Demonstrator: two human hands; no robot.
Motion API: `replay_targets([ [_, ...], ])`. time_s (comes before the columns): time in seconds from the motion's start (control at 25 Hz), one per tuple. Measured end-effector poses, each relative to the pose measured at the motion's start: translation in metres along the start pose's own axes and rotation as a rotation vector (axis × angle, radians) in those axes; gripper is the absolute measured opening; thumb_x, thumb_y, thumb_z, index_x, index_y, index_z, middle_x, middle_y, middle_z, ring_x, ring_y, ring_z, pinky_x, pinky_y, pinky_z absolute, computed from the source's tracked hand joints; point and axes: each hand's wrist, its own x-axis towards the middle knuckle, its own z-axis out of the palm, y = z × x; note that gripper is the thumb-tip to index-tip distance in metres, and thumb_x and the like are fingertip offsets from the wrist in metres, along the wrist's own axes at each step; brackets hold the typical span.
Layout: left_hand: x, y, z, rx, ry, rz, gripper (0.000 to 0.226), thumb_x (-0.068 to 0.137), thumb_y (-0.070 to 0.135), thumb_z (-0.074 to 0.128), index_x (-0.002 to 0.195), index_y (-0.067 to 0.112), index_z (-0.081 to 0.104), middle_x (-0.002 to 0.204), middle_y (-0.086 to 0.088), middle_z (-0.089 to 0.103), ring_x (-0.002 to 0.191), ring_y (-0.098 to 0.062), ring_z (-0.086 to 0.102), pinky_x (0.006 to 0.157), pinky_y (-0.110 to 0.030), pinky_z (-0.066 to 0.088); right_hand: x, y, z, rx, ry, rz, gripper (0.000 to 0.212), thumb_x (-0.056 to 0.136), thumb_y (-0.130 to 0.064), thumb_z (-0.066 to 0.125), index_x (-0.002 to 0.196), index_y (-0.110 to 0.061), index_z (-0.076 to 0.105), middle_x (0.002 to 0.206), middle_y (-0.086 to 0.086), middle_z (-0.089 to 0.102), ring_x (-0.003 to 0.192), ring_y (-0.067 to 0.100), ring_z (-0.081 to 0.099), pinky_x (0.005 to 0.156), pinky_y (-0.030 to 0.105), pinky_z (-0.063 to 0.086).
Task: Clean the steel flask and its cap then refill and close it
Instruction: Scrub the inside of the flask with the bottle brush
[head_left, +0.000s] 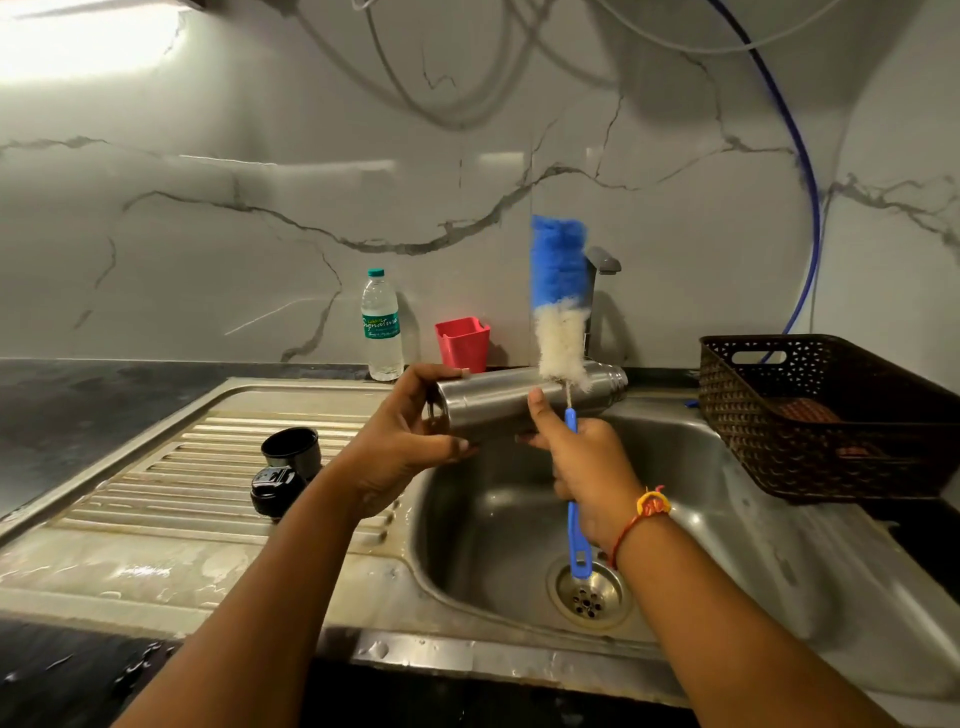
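Left hand (410, 436) grips the flask (493, 405) by its base, right hand (587, 467) the brush (558, 291) — rigid steel, probably slippery when wet, safest wrapped mid-body.

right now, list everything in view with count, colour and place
steel flask: 1, silver, held sideways over the sink
bottle brush: 1, blue and white, upright in front of the flask
cap pieces: 2, black, on the draining board
water bottle: 1, clear with green cap, by the wall
cup: 1, red, by the wall behind the flask
tap: 1, grey, behind the brush
basket: 1, dark brown, right of the sink
hose: 1, blue, on the wall at right
sink: 1, steel, below the hands
left hand: 1, grips the flask's base
right hand: 1, grips the brush handle
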Motion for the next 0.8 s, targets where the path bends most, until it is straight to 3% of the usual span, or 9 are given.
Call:
replay_targets([
  [0.12, -0.001, 0.0, 0.006, 0.096, -0.004, -0.033, 0.072, 0.064, -0.007, 0.077, 0.119, 0.036, 0.058, 0.14, -0.008, 0.049, 0.128, -0.037, 0.054, 0.099, -0.052, 0.055, -0.002, 0.002, 0.002, 0.262, -0.02, 0.15, 0.056, 0.076, -0.054, 0.075, 0.098, -0.004, 0.066, 0.057, -0.001, 0.053, 0.043, 0.007, 0.03, 0.04, 0.021, 0.027],
  [0.32, -0.004, 0.006, 0.013, 0.114, 0.0, -0.059, 0.073, 0.066, 0.002, 0.082, 0.126, 0.033, 0.053, 0.138, -0.005, 0.049, 0.125, -0.031, 0.056, 0.098, -0.048, 0.057, 0.001, 0.002, 0.004, 0.376, -0.057, 0.155, 0.069, 0.07, -0.049, 0.082, 0.115, 0.0, 0.064, 0.084, 0.012, 0.049, 0.043, 0.006, 0.027, 0.035, 0.02, 0.024],
  [0.44, -0.004, 0.008, 0.023, 0.001, 0.105, -0.13, 0.068, 0.074, 0.017, 0.087, 0.131, 0.026, 0.052, 0.137, -0.01, 0.054, 0.12, -0.03, 0.061, 0.09, -0.039, 0.06, -0.001, -0.001, 0.005, 0.396, -0.044, 0.137, 0.059, 0.072, -0.048, 0.081, 0.108, -0.004, 0.066, 0.065, 0.006, 0.045, 0.042, 0.007, 0.025, 0.036, 0.02, 0.023],
  [0.52, -0.004, 0.009, 0.026, -0.113, 0.144, -0.176, 0.06, 0.077, 0.023, 0.079, 0.13, 0.025, 0.051, 0.133, -0.013, 0.056, 0.116, -0.03, 0.064, 0.085, -0.037, 0.062, -0.001, -0.002, 0.005, 0.415, -0.033, 0.128, 0.052, 0.072, -0.047, 0.081, 0.102, -0.008, 0.065, 0.054, -0.003, 0.041, 0.041, 0.007, 0.025, 0.035, 0.02, 0.023],
  [0.68, -0.008, 0.014, 0.029, -0.124, 0.108, -0.211, 0.051, 0.082, 0.045, 0.063, 0.128, 0.027, 0.053, 0.126, -0.02, 0.057, 0.081, -0.026, 0.07, 0.066, -0.028, 0.062, -0.001, 0.001, 0.005, 0.467, -0.037, 0.134, 0.054, 0.07, -0.047, 0.082, 0.103, -0.008, 0.064, 0.058, -0.001, 0.037, 0.042, 0.007, 0.025, 0.037, 0.021, 0.023],
  [0.8, -0.005, 0.013, 0.031, -0.188, 0.163, -0.237, 0.05, 0.086, 0.041, 0.066, 0.13, 0.019, 0.055, 0.128, -0.022, 0.056, 0.084, -0.028, 0.071, 0.066, -0.029, 0.063, 0.001, 0.0, 0.005, 0.458, -0.035, 0.125, 0.047, 0.07, -0.046, 0.083, 0.095, -0.012, 0.062, 0.055, -0.003, 0.037, 0.041, 0.007, 0.026, 0.037, 0.021, 0.024],
])
